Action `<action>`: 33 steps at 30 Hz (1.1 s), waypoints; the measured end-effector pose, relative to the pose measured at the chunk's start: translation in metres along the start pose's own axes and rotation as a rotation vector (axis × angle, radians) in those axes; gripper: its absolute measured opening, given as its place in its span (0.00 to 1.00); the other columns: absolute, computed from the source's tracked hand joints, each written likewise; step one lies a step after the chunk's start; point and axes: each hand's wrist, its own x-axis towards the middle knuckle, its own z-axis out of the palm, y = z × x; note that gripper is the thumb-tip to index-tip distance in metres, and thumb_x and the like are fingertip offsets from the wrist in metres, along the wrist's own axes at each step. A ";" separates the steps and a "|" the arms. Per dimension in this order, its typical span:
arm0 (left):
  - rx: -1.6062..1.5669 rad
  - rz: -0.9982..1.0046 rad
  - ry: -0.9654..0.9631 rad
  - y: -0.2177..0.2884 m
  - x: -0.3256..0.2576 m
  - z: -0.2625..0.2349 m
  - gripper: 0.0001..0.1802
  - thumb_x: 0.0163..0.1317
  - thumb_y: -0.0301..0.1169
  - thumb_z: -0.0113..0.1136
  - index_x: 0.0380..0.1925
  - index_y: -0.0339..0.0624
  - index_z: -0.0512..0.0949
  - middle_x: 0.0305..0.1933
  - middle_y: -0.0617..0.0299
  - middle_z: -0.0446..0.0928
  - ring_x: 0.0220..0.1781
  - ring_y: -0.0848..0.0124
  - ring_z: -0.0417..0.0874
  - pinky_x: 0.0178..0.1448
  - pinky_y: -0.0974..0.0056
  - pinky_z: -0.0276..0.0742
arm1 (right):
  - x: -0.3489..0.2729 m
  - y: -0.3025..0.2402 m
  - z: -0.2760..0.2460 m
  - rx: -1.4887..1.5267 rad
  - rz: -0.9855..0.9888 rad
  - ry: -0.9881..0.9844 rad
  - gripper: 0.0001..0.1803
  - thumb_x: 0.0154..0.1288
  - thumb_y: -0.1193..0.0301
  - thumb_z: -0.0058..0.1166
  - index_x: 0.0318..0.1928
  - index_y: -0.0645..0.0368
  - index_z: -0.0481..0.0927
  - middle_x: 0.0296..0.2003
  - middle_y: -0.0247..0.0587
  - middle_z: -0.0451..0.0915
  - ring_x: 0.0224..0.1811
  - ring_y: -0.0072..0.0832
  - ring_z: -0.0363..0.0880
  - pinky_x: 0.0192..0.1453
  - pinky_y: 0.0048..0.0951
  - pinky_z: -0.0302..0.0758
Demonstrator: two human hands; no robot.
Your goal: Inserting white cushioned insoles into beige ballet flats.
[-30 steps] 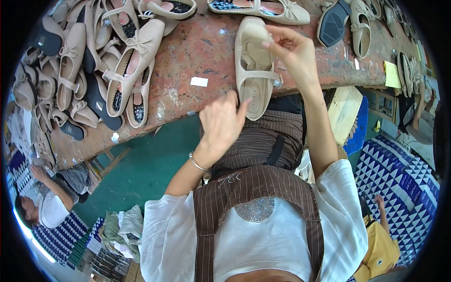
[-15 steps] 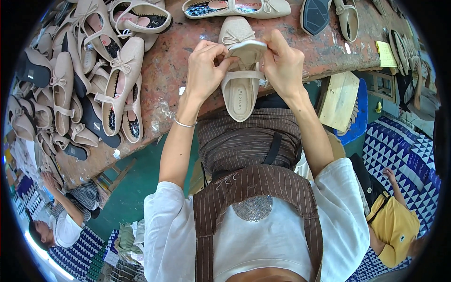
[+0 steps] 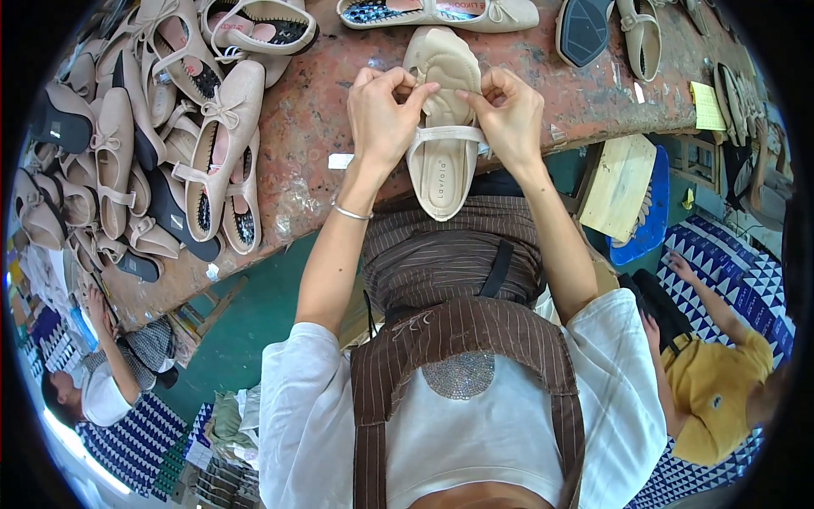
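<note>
A beige strap shoe (image 3: 422,181) lies at the table's near edge, its heel end toward me and its strap (image 3: 448,133) across it. Its padded beige insole (image 3: 447,61) is out of the toe part and spreads over the front of the shoe, so that the bow is hidden. My left hand (image 3: 383,117) is closed at the insole's left edge, thumb and fingertips on it. On the other side my right hand (image 3: 509,114) pinches the right edge, its thumb on the pad.
Many beige shoes (image 3: 227,119) are heaped on the worn red table (image 3: 307,102) at left. Another shoe (image 3: 441,13) lies beyond my hands. Right of me are a board (image 3: 617,187) and a blue tray (image 3: 651,216). Two people sit nearby, one in yellow (image 3: 708,382).
The insole's front, bent up in my fingers before, now lies spread forward over the toe and covers the bow. My hands have moved slightly down along its edges.
</note>
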 end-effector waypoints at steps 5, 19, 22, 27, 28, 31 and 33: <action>0.236 -0.108 0.184 0.002 -0.003 -0.007 0.25 0.43 0.43 0.81 0.29 0.39 0.76 0.22 0.63 0.72 0.30 0.67 0.72 0.37 0.59 0.71 | 0.000 0.007 -0.005 -0.093 -0.048 -0.168 0.24 0.49 0.73 0.71 0.47 0.62 0.77 0.36 0.46 0.78 0.33 0.37 0.78 0.39 0.37 0.76; 0.267 -0.316 -0.070 0.022 -0.033 0.016 0.30 0.50 0.47 0.75 0.42 0.37 0.72 0.33 0.42 0.81 0.35 0.42 0.83 0.38 0.46 0.78 | 0.004 -0.006 -0.008 -0.355 0.193 -0.423 0.35 0.45 0.72 0.72 0.54 0.63 0.69 0.37 0.59 0.82 0.44 0.57 0.83 0.48 0.48 0.80; 0.111 -0.296 0.033 0.009 -0.030 0.020 0.23 0.55 0.44 0.72 0.34 0.35 0.74 0.24 0.41 0.79 0.30 0.41 0.82 0.33 0.45 0.76 | 0.008 0.005 -0.004 -0.239 0.180 -0.322 0.30 0.47 0.70 0.74 0.49 0.65 0.72 0.30 0.56 0.83 0.35 0.54 0.84 0.40 0.46 0.80; 0.183 -0.299 0.146 0.014 -0.026 0.026 0.18 0.61 0.40 0.67 0.27 0.35 0.76 0.21 0.39 0.77 0.28 0.41 0.81 0.32 0.45 0.74 | 0.002 0.004 0.006 -0.083 0.325 -0.105 0.23 0.51 0.69 0.73 0.43 0.65 0.77 0.24 0.52 0.82 0.28 0.46 0.85 0.34 0.42 0.78; 0.221 -0.305 0.159 0.014 -0.026 0.027 0.17 0.62 0.39 0.66 0.27 0.35 0.76 0.21 0.39 0.77 0.28 0.41 0.81 0.32 0.45 0.74 | 0.003 0.002 0.007 -0.078 0.334 -0.096 0.23 0.51 0.69 0.72 0.44 0.64 0.77 0.23 0.51 0.82 0.27 0.47 0.84 0.34 0.44 0.78; 0.217 -0.325 0.134 0.016 -0.025 0.021 0.16 0.60 0.38 0.66 0.31 0.35 0.77 0.23 0.40 0.78 0.29 0.40 0.81 0.34 0.44 0.74 | 0.008 -0.009 0.003 -0.282 0.321 -0.202 0.26 0.51 0.70 0.71 0.50 0.64 0.76 0.30 0.52 0.84 0.35 0.47 0.84 0.41 0.44 0.78; 0.204 -0.368 0.099 0.020 -0.028 0.018 0.15 0.59 0.36 0.68 0.34 0.35 0.78 0.27 0.39 0.80 0.31 0.40 0.82 0.36 0.44 0.75 | 0.008 -0.010 0.006 -0.363 0.039 -0.052 0.30 0.50 0.70 0.71 0.54 0.63 0.75 0.35 0.52 0.83 0.41 0.47 0.83 0.46 0.43 0.78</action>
